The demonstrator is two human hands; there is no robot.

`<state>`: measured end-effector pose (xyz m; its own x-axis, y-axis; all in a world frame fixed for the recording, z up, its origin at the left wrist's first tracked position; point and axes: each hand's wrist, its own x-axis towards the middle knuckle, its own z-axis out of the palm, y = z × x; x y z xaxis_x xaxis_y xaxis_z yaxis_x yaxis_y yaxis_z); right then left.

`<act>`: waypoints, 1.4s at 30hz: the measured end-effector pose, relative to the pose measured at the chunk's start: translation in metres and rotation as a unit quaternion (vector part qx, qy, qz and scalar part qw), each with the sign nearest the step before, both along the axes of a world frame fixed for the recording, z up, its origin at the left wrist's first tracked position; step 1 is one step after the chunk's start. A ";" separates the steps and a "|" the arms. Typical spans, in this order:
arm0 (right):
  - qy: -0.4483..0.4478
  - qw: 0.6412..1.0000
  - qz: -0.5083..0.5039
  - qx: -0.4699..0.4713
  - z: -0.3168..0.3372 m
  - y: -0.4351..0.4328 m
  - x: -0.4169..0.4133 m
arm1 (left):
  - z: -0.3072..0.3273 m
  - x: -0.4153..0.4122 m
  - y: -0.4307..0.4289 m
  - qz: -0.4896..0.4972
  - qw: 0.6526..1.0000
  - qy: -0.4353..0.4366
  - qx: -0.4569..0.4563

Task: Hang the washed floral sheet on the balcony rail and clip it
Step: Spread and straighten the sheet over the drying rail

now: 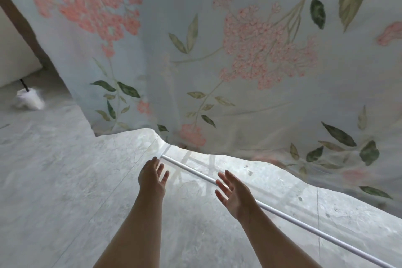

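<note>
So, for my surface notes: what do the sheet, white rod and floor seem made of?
Floral sheet: thin matte woven fabric, probably cotton; light shows through its lower edge. White rod: smooth, slightly glossy, likely painted metal or plastic. Floor: polished marble-look tile, with grey veining, joints and reflections.

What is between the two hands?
In the head view, a thin white rod slants between the left hand and right hand, with grey marble floor behind it.

A home laundry spot: floral sheet (239, 50) hung above marble floor tiles (54, 180), white mop (29, 98) nearby.
</note>
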<state>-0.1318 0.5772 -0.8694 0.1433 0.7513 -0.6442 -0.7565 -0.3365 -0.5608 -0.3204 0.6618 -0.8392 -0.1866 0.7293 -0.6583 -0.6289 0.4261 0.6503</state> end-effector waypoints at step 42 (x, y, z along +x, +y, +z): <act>-0.085 0.989 -0.082 0.091 -0.024 0.145 -0.064 | -0.038 -0.056 0.149 0.013 0.998 0.059 0.013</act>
<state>-0.1955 0.7220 -0.8933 0.3672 0.8101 -0.4571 -0.6821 -0.0996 -0.7244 -0.3767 0.8108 -0.8770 -0.2819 0.7396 -0.6112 -0.5579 0.3920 0.7315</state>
